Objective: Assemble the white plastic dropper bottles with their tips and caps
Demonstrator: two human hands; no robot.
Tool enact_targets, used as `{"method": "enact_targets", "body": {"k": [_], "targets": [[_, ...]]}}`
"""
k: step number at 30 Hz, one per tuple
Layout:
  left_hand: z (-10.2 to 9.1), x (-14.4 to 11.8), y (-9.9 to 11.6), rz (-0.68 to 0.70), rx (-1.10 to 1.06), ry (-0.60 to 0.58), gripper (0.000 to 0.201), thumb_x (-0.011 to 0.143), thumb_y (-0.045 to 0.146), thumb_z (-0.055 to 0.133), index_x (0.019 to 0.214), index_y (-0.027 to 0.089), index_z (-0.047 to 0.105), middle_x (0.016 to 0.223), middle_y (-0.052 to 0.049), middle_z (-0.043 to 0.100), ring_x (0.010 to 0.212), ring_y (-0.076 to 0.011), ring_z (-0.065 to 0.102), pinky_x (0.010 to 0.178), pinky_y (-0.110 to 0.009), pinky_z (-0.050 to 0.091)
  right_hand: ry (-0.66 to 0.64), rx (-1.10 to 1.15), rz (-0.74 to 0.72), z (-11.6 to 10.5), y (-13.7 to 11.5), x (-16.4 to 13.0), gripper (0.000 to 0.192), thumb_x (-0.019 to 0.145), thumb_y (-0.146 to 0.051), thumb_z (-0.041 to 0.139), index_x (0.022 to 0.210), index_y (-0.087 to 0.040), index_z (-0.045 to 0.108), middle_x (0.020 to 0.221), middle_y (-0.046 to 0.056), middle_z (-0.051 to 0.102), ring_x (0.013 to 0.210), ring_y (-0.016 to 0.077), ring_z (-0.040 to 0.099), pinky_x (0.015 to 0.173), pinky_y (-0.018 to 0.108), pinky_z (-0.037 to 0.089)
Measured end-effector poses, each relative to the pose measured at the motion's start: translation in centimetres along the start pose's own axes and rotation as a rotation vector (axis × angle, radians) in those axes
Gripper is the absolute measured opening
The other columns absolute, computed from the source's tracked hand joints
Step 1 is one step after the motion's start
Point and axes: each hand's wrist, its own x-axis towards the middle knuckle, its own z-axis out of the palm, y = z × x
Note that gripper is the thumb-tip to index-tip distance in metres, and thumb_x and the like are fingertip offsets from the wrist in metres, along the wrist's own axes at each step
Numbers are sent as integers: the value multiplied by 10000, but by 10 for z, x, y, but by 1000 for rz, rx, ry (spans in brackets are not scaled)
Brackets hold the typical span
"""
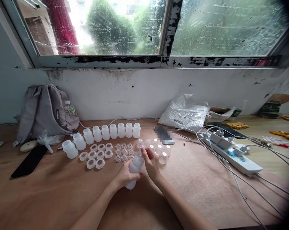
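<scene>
My left hand [125, 175] is wrapped around a translucent white baby bottle [136, 165], which tilts up to the right above the table. At its upper end, the fingertips of my right hand [151, 161] pinch the clear top; exactly what lies between them is partly hidden. Just beyond the hands lie several clear nipples [124, 152] in rows. Left of these are several white screw rings [100, 154]. Several clear dome caps [162, 159] sit by my right hand. A curved row of open, capless bottles [105, 132] stands behind the rings.
A grey backpack [45, 108] leans at the wall on the left, near a black phone-like slab [29, 162]. On the right, a white power strip [240, 161] trails several cables across the wooden table [189, 185]. A silvery plastic bag [185, 113] lies by the wall.
</scene>
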Motion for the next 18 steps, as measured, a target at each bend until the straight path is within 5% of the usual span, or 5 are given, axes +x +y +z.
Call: {"method": "enact_targets", "body": {"k": [9,18], "targets": [[-3,-4,-7,97,49,106,255,574,244,692,781,148,578,621,-12,566,534,-133,483,507,-243,352,18,-8,-45,12,-7,-3,289,822,-375,435,608,-184,470,527,-42,371,495,92,341,465,221,292],[-3,-5,0,97,42,74,234,571,276,692,706,153,546,572,2,548,492,-124,483,473,-236,338,-62,-50,-90,0,-16,-6,290,830,-399,423,658,-181,509,580,-28,468,526,101,419,496,218,338]]}}
